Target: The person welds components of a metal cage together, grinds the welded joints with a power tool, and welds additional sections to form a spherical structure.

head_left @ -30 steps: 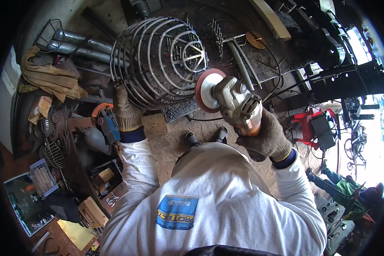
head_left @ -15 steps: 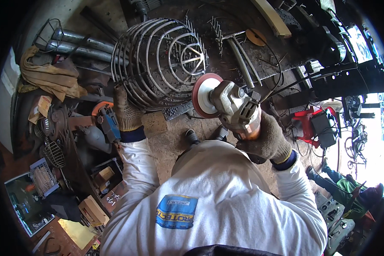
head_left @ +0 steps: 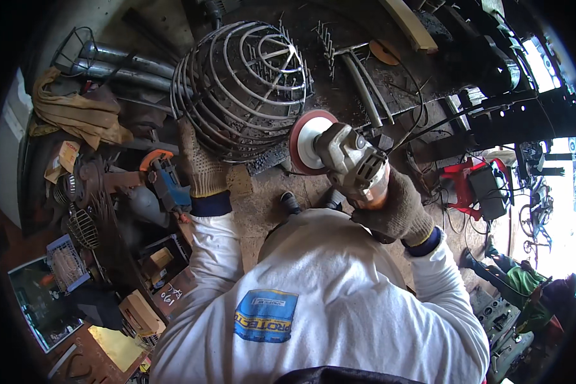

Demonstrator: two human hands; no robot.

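A dome-shaped cage of round metal rods (head_left: pixel 227 73), with rings and a spoked hub, rests tilted at the edge of a dark workbench. My left hand (head_left: pixel 205 163), in a brown knitted glove, is closed on the cage's near left rim; its fingertips are partly hidden. In my right hand (head_left: pixel 403 208), gloved the same way, is an angle grinder (head_left: pixel 352 160), gripped by its body. The grinder carries a reddish-brown sanding disc (head_left: pixel 307 137) with a white face. The disc is beside the cage's lower right side; I cannot tell whether they touch.
Metal tubes (head_left: pixel 131 67) and a tan cloth (head_left: pixel 77 112) lie left of the cage. A blue tool with an orange guard (head_left: pixel 166 179) is beside my left wrist. Metal legs (head_left: pixel 363 89) lie on the bench. At right are a red chair (head_left: pixel 457 189) and another person (head_left: pixel 518 281).
The cage has turned under my left hand, its hub swinging away toward the far side. My left hand has shifted slightly right. The grinder has barely moved.
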